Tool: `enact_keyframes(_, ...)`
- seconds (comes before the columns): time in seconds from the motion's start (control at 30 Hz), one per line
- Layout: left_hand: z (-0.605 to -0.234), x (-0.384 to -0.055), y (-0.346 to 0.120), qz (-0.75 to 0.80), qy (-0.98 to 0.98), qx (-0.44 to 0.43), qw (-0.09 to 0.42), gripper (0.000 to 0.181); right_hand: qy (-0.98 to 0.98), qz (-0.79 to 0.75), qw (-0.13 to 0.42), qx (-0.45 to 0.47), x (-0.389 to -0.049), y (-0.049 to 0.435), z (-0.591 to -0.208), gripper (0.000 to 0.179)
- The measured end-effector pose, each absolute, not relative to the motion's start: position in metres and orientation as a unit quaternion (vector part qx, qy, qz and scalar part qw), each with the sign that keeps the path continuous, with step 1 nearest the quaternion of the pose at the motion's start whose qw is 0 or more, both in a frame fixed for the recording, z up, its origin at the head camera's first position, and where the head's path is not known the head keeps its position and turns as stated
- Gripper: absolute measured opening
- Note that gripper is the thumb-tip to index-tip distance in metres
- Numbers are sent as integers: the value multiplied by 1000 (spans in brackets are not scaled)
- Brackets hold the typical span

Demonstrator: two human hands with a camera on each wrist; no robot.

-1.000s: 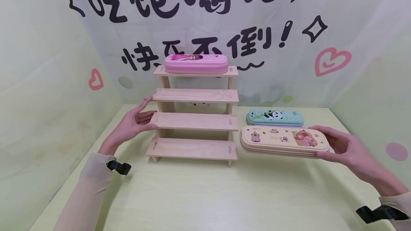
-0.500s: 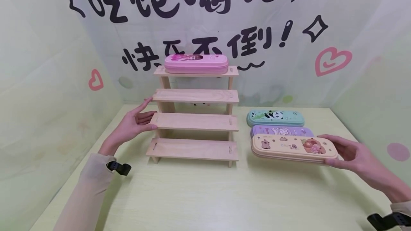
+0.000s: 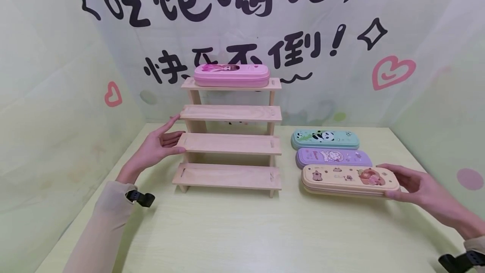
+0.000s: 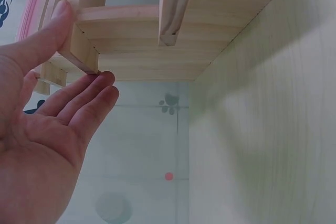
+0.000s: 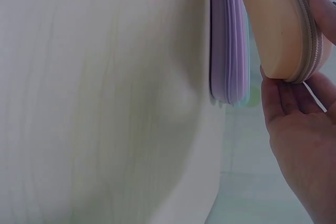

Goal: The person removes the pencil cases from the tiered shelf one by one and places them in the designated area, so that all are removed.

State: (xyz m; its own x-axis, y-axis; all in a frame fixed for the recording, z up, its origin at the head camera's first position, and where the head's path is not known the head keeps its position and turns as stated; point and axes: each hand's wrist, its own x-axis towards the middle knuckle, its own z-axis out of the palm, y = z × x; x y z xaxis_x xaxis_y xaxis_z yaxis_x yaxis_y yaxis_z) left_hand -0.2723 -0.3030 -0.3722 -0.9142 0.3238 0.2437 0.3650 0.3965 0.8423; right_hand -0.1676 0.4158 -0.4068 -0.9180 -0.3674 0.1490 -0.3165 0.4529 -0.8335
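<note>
My right hand (image 3: 426,197) grips the right end of a cream zippered pencil case (image 3: 350,180) with bear and fruit prints. In the right wrist view, this case (image 5: 281,30) is held off the tabletop. A purple pencil case (image 3: 333,157) and a teal panda pencil case (image 3: 325,139) lie behind it on the table. On the left, my left hand (image 3: 153,148) holds the end of a shelf on a wooden four-step stand (image 3: 229,143). The left wrist view has the thumb on one side of the board and fingers against its other edge. A pink pencil case (image 3: 232,76) rests on the top step.
The pale wood-grain table (image 3: 235,231) stretches in front of the stand. Fabric walls enclose it at the back and both sides, with black lettering on the back wall (image 3: 257,24).
My right hand has moved right, toward me and lower with the cream pencil case, uncovering the purple one. The left hand and stand have stayed put.
</note>
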Motion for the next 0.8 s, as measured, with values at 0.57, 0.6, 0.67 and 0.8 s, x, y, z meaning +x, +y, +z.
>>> enact_keyframes(0.57, -372, -271, -303, -512, -833, -208, 19, 103, 874, -454, 36, -171, -182, 424, -417, 64)
enact_keyframes(0.6, -372, -271, -303, -513, -833, -208, 19, 103, 877, -448, 36, -172, -183, 424, -418, 64)
enact_keyframes(0.67, -372, -271, -303, -514, -832, -208, 18, 103, 883, -434, 33, -177, -184, 426, -419, 64)
enact_keyframes(0.8, -373, -271, -303, -516, -831, -207, 16, 103, 891, -411, 26, -190, -187, 428, -421, 63)
